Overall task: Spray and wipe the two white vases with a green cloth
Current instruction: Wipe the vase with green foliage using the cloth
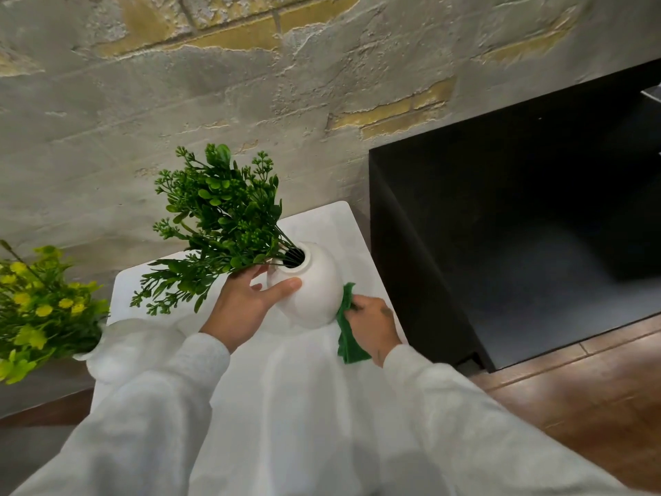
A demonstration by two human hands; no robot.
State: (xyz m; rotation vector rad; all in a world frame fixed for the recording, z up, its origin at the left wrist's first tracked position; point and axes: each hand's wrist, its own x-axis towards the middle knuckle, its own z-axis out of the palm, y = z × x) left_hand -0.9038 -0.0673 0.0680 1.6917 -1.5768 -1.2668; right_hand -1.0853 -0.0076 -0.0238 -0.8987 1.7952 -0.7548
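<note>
Setting: white tabletop [322, 223] against a rough plaster wall [214, 102]; black cabinet [518, 227] to the right.
Vase: round white vase [314, 281] at table centre, tipped left, likely to expose its right flank; green sprigs [221, 216] lean left.
Left hand: left hand [246, 306] grips the near shoulder, thumb across, steadying.
Right hand: right hand [375, 323] closed on the green cloth [348, 327], pressing it to the vase's right side.
Second vase: second vase [107, 349] far left, yellow flowers [39, 306]; untouched.

Single head-worn wide-angle view, looking forward and steeply down from above the arms. Close over the small white rounded-corner tabletop [322, 223], both pale grey sleeves entering from the bottom edge. Facing a rough grey plaster wall with exposed yellow brick [250, 84], bowed by the lens. Black boxy cabinet [518, 227] at right, brown wooden floor [590, 388] lower right.
</note>
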